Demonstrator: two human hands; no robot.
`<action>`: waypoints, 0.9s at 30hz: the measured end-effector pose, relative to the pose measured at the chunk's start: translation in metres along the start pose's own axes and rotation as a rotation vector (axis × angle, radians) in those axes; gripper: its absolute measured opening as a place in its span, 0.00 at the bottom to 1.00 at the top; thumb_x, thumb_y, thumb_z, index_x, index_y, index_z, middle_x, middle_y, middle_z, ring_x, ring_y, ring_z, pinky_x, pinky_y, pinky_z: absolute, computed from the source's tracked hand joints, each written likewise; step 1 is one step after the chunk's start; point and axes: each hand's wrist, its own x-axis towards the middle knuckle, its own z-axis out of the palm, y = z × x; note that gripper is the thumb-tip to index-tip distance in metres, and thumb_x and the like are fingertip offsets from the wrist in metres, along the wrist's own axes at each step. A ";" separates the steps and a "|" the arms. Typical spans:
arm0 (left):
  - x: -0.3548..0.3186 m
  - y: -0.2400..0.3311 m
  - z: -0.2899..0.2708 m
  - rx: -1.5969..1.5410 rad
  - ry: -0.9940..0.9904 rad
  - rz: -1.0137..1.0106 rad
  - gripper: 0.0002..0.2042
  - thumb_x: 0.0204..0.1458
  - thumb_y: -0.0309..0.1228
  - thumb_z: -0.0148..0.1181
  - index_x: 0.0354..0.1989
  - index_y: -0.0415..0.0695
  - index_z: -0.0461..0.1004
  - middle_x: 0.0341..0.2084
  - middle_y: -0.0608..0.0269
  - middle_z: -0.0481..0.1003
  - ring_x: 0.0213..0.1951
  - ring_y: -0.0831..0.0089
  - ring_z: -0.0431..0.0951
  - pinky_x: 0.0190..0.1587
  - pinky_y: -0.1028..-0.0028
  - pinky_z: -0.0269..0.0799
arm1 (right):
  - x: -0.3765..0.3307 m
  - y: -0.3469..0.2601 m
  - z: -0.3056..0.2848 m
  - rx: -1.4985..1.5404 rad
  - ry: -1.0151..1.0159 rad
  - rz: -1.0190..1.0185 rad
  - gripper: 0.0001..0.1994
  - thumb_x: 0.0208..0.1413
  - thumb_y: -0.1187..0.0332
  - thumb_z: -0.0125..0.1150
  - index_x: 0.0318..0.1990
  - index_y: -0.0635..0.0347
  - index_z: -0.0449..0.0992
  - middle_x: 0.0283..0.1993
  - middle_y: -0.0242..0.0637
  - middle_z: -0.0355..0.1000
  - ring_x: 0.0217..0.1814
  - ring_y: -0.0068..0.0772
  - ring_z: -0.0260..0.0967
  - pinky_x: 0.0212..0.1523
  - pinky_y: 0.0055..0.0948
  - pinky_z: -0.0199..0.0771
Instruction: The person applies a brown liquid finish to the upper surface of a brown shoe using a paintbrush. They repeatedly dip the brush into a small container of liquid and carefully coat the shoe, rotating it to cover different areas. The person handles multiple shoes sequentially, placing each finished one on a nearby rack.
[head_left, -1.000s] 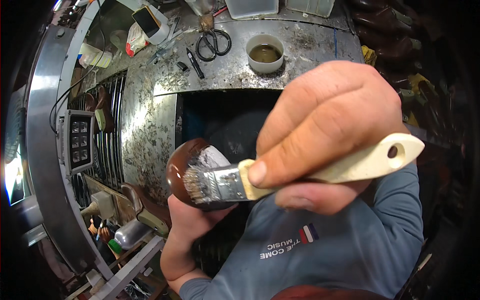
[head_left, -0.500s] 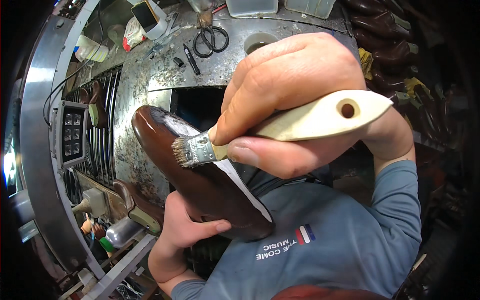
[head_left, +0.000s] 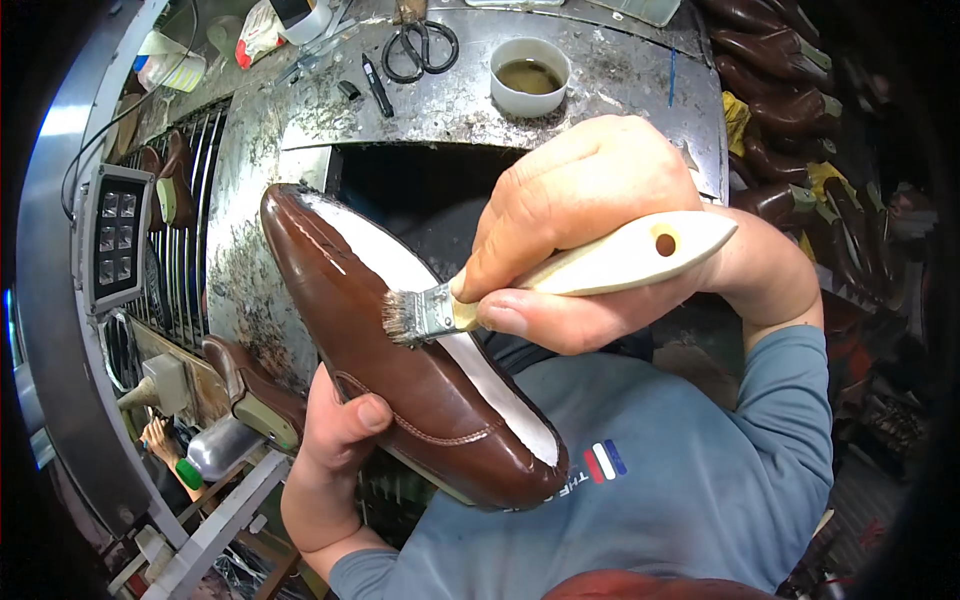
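A brown leather shoe upper on a last [head_left: 400, 380] lies slantwise in front of me, toe toward the upper left, with a whitish strip along its right lower edge. My left hand [head_left: 340, 425] grips it from below and the left, thumb on the leather. In my right hand [head_left: 590, 220] is a flat paintbrush [head_left: 640, 250] with a pale wooden handle, a metal ferrule and short bristles, pinched between thumb and fingers close to the ferrule. The bristles are at the border of the brown leather and the whitish strip, apparently touching.
On the stained metal bench [head_left: 460, 110] stand a white cup of brownish liquid [head_left: 529, 78], black-handled scissors [head_left: 420, 50] and a black marker [head_left: 377, 86]. A lamp [head_left: 118, 238] and another shoe [head_left: 250, 390] are at left; several brown shoes [head_left: 790, 110] are stacked at right.
The shoe has rolled in my left hand, so more of its side and whitish strip shows. My right hand and brush have come lower, uncovering the cup.
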 end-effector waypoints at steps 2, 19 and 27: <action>0.001 -0.003 0.004 -0.029 0.056 0.034 0.41 0.46 0.48 0.74 0.62 0.32 0.65 0.51 0.53 0.76 0.52 0.64 0.78 0.57 0.66 0.73 | -0.004 0.000 0.004 0.032 -0.011 0.007 0.05 0.47 0.74 0.70 0.31 0.64 0.82 0.27 0.40 0.80 0.26 0.35 0.80 0.27 0.29 0.82; 0.009 -0.042 -0.049 -0.153 -0.038 0.111 0.36 0.57 0.46 0.66 0.66 0.34 0.61 0.56 0.51 0.73 0.55 0.59 0.77 0.57 0.61 0.75 | -0.029 0.027 -0.046 -0.116 0.143 0.376 0.10 0.55 0.66 0.71 0.38 0.64 0.84 0.32 0.38 0.81 0.32 0.22 0.78 0.34 0.22 0.77; 0.011 -0.059 -0.065 -0.064 -0.033 0.185 0.29 0.65 0.50 0.50 0.66 0.40 0.64 0.58 0.52 0.73 0.57 0.57 0.75 0.60 0.56 0.71 | -0.060 0.134 -0.076 -0.930 -0.067 0.620 0.10 0.53 0.60 0.69 0.41 0.51 0.84 0.38 0.37 0.81 0.41 0.41 0.79 0.43 0.35 0.79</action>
